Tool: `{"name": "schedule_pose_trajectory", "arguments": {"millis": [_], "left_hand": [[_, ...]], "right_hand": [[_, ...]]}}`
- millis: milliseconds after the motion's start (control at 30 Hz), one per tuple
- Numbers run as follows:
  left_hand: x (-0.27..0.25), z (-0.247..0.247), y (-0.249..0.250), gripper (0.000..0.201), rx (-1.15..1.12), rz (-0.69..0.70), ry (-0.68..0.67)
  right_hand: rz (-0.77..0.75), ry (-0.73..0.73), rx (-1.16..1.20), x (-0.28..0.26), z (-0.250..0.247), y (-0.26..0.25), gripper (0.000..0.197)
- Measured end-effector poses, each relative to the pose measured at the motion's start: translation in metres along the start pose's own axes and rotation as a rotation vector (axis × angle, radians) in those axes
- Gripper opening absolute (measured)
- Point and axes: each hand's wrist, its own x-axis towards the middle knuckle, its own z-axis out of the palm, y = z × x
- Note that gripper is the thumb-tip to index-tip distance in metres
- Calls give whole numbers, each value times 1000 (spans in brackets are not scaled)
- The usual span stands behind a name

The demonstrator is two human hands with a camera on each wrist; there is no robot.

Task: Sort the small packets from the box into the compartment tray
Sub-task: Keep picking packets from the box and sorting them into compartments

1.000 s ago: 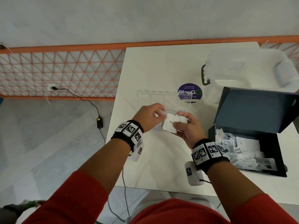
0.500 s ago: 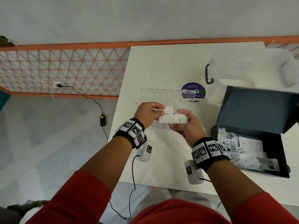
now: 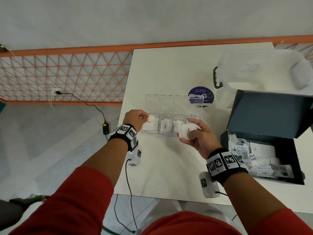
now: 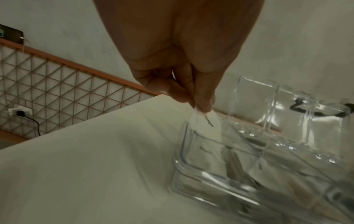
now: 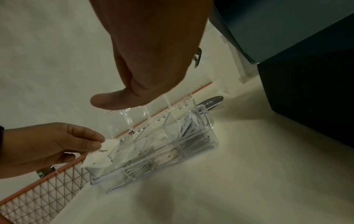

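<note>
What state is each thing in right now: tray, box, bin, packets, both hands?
Tray: lids up, packets in its compartments.
Box: lid open, packets inside.
Bin: lidded.
Sugar packet: pinched by left hand, at the leftmost compartment.
Other packets: held in right hand, by the tray's right end.

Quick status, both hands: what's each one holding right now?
Left hand: pinching a white sugar packet at the tray's leftmost compartment.
Right hand: gripping a small stack of white packets.

White table: tray, box (open), tub.
</note>
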Motion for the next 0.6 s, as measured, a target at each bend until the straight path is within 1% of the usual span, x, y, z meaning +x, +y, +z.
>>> {"name": "schedule_pose_trajectory", "arguments": {"millis": [133, 233, 267, 333, 433, 533, 600], "left_hand": [[2, 16, 3, 9, -3, 48, -32], [4, 22, 3, 11, 27, 52, -49], [4, 23, 2, 13, 84, 80, -62], [4, 28, -2, 15, 235, 181, -85], [2, 29, -2, 9, 407, 252, -86], [1, 29, 1, 23, 602, 317, -183], [-1, 27, 5, 29, 630, 325, -203]], "right_hand": [[-15, 33, -6, -1, -3, -3, 48], [-18, 49, -4, 1, -3, -2, 46], [-22, 51, -4, 1, -3, -2, 45], [-33, 56, -8, 2, -3, -1, 43], [-56, 76, -36, 4, -4, 0, 38], [-70, 100, -77, 7, -4, 2, 31], [-76, 110, -111, 8, -2, 3, 26]]}}
